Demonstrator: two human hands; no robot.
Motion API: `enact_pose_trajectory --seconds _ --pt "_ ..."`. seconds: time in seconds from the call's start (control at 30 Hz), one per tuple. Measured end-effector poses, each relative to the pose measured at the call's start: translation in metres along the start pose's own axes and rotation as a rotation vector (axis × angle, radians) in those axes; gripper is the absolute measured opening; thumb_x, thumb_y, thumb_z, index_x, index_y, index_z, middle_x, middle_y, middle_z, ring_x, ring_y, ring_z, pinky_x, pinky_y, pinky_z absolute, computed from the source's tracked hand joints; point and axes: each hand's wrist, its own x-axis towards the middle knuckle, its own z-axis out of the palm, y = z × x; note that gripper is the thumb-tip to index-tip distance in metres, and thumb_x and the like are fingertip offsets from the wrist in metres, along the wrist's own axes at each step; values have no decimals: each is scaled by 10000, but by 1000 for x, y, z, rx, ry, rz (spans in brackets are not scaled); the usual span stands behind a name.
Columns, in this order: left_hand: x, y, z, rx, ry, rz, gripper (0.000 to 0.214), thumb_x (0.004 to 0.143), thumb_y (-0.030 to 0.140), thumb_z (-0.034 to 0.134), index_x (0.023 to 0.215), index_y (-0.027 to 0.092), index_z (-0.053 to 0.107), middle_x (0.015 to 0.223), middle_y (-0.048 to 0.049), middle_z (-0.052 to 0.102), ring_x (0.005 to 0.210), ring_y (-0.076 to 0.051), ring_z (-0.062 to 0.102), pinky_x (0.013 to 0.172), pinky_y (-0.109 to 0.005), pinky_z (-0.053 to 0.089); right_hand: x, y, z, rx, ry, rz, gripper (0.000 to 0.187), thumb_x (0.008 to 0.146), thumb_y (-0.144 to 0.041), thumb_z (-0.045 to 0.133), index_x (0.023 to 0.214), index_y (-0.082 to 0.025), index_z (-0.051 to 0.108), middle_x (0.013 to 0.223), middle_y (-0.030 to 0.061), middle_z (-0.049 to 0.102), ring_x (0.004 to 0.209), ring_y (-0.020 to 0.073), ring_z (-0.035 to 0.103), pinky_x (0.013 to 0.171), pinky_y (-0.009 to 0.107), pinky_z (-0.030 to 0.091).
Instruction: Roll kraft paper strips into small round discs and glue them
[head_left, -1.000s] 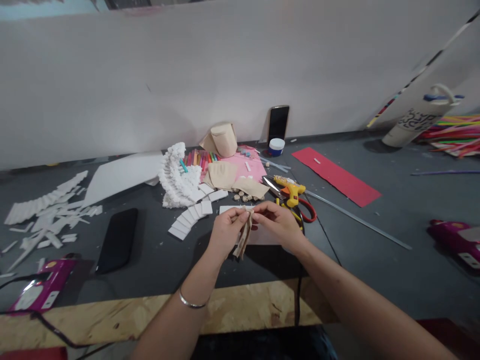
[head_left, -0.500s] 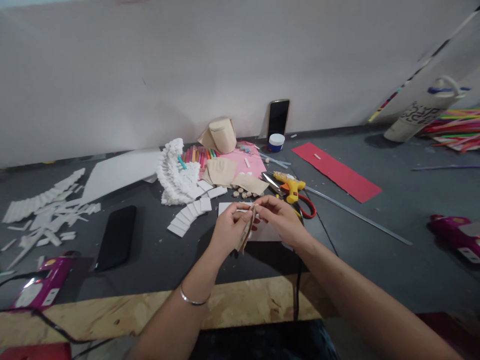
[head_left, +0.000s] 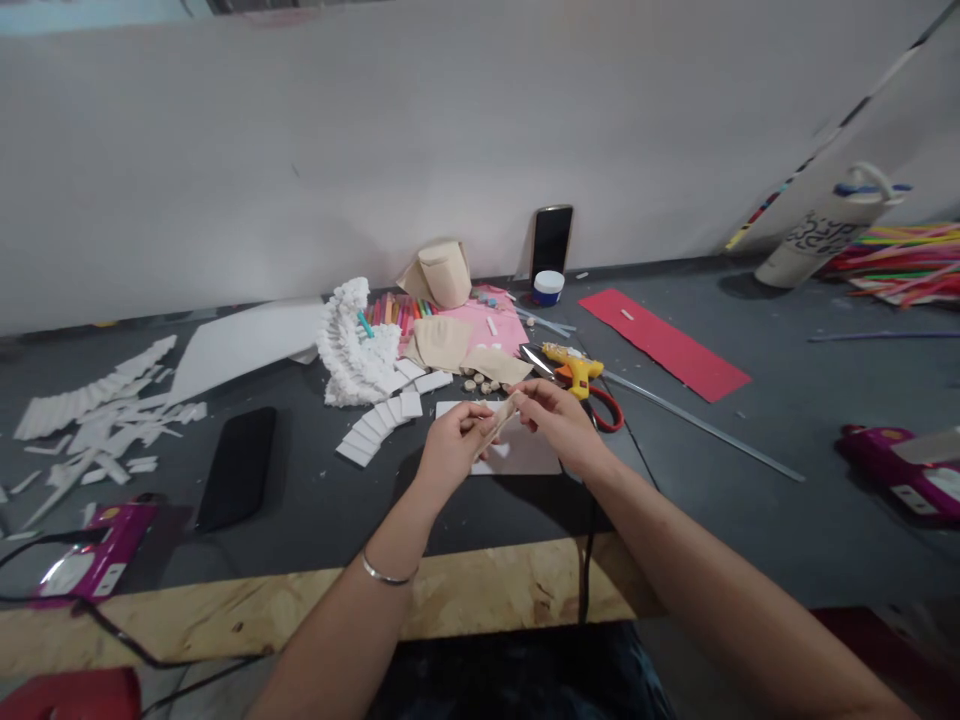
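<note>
Both hands meet above the middle of the dark table (head_left: pixel 315 510), pinching a narrow tan paper strip (head_left: pixel 497 428). My left hand (head_left: pixel 450 450) grips its lower end with closed fingers. At the upper end my right hand (head_left: pixel 559 422) pinches it. The strip slants up to the right between them. Under the hands lies a white card (head_left: pixel 525 455). Just beyond are small tan round bits (head_left: pixel 480 383), tan paper pieces (head_left: pixel 450 345) and a fan of white rectangles (head_left: pixel 379 425).
A yellow glue gun (head_left: pixel 574 368) and red-handled scissors (head_left: pixel 604 408) lie right of the hands. A black phone (head_left: pixel 238 468) lies left; another phone (head_left: pixel 552 240) leans on the wall. White scraps (head_left: pixel 97 430), red paper (head_left: pixel 664 345), a long metal ruler (head_left: pixel 705 425) and magenta packs (head_left: pixel 896 470) surround them.
The strip hung down from both hands a second ago; now it is tilted up to the right and looks shorter. Both hands stayed at about the same spot.
</note>
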Motion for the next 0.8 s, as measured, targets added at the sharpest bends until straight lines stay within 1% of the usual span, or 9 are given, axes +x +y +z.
enact_pose_trajectory --seconds 0.07,0.13,0.2,0.27,0.4,0.47,0.6,0.7,0.8 --pt "1 -1 -1 21 -16 27 255 729 401 712 828 182 628 587 11 657 442 -109 553 438 -205 418 1 2 -2 -25 -53 -9 295 774 -455 673 893 -185 678 640 -34 559 572 105 472 536 233 360" --pt "2 -3 -2 42 -46 43 282 719 403 727 865 180 635 587 12 656 444 -103 542 443 -203 421 3 4 -5 -32 -83 -21 298 758 -469 693 825 -179 679 582 -44 534 546 102 464 530 233 357" --pt "4 -5 -4 56 -79 44 326 704 396 746 915 171 638 618 2 674 457 -101 549 451 -201 430 5 6 -7 -10 -79 -36 316 748 -494 699 790 -184 656 563 -52 528 530 98 465 533 234 365" --pt "6 -6 -6 68 -94 32 348 694 372 759 947 169 632 655 -11 691 454 -99 553 422 -191 404 7 8 -8 31 -59 -46 346 736 -524 698 813 -192 637 578 -54 545 525 94 475 532 231 378" --pt "2 -2 -12 74 -73 41 245 701 329 759 824 158 635 627 -15 663 465 -96 556 403 -179 370 8 4 -8 115 -70 -29 403 683 -542 740 842 -187 639 626 -40 586 560 93 536 535 222 423" --pt "-2 1 -16 63 -48 56 227 725 339 741 781 151 625 631 -28 664 488 -100 571 417 -183 380 6 -1 -8 149 -97 -4 409 646 -520 781 831 -179 649 641 -34 595 581 97 573 550 226 461" --pt "-15 3 -22 32 11 87 280 774 397 691 857 141 613 652 -49 677 503 -112 594 446 -202 408 -3 -13 -6 199 -132 36 352 628 -413 839 804 -168 657 681 -19 628 610 103 629 604 246 540" --pt "-23 0 -23 25 41 134 315 774 407 677 929 146 590 656 -44 679 537 -125 622 465 -199 415 -12 -19 -5 211 -143 57 270 668 -312 842 779 -159 649 677 0 654 633 122 668 630 260 579" --pt "-29 -2 -23 39 61 196 293 762 365 672 947 175 548 695 -24 687 556 -121 637 482 -192 421 -19 -20 -2 211 -135 70 196 739 -240 797 760 -159 620 653 5 662 617 128 687 600 248 589"
